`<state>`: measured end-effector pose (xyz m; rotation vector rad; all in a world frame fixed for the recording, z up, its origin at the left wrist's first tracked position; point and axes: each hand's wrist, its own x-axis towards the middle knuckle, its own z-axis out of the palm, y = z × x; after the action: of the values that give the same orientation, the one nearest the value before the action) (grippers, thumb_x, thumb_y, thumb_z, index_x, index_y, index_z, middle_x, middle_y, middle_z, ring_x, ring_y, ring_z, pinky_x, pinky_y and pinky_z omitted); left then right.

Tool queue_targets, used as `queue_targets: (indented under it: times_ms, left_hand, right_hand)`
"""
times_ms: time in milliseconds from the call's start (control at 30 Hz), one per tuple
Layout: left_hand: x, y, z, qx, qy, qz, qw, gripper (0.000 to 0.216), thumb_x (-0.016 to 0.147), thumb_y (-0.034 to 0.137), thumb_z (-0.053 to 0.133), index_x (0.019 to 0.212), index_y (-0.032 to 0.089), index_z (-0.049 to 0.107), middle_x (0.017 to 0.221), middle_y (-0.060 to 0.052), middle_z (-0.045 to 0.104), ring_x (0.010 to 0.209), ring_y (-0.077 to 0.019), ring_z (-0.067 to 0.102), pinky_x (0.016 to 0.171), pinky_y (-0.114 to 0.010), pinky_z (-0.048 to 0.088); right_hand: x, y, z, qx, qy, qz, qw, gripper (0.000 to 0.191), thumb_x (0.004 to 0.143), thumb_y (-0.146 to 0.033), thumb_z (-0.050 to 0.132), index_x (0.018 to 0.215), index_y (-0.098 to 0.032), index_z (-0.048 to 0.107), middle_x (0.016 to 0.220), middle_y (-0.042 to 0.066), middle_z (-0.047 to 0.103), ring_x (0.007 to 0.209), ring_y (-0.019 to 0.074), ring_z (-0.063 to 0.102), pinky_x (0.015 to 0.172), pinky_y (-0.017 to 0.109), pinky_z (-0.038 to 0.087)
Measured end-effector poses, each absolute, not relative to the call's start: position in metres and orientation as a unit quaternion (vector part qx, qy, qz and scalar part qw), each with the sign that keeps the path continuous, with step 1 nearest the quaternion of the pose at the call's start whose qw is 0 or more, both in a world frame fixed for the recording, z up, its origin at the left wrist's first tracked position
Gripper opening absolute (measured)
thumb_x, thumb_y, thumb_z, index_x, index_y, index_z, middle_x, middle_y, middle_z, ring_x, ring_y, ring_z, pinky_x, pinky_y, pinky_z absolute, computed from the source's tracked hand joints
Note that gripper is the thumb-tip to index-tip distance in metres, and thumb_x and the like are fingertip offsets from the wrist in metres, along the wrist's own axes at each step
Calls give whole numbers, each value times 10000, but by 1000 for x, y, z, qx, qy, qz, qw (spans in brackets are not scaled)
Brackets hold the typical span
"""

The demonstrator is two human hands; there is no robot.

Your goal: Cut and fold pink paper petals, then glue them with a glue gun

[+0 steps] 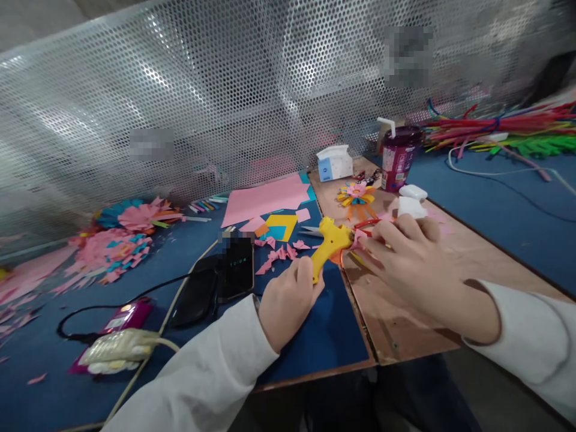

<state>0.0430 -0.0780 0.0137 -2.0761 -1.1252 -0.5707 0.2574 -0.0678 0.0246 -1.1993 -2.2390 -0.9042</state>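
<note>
My left hand is closed around the handle of a yellow hot glue gun, whose nozzle points right. At that nozzle, my right hand pinches a small pink paper piece. Whether the nozzle touches the paper I cannot tell. Behind the glue gun lie scissors with red handles, their blades poking out to its left. Small folded pink paper pieces are scattered left of the gun. Beyond my right hand rests a paper flower in pink, orange, yellow and blue.
Pink paper sheets, a phone and a black pouch-like item lie on the blue table. Further left are large paper flowers and a power strip. A purple cup, tissue pack and white earbud case stand right.
</note>
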Motion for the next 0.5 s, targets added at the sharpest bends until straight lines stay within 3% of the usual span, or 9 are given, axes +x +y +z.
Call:
queue_targets:
  times_ms: [500]
  left_hand:
    - [43, -76, 15, -789, -403, -239, 397, 151, 873, 276, 505, 826, 134, 526, 593, 9, 551, 466, -105, 543, 381, -228, 352]
  right_hand:
    - [251, -63, 22, -464, -819, -239, 237, 207, 879, -198, 485, 757, -178, 650, 848, 101, 546, 910, 247, 392, 753, 386, 274]
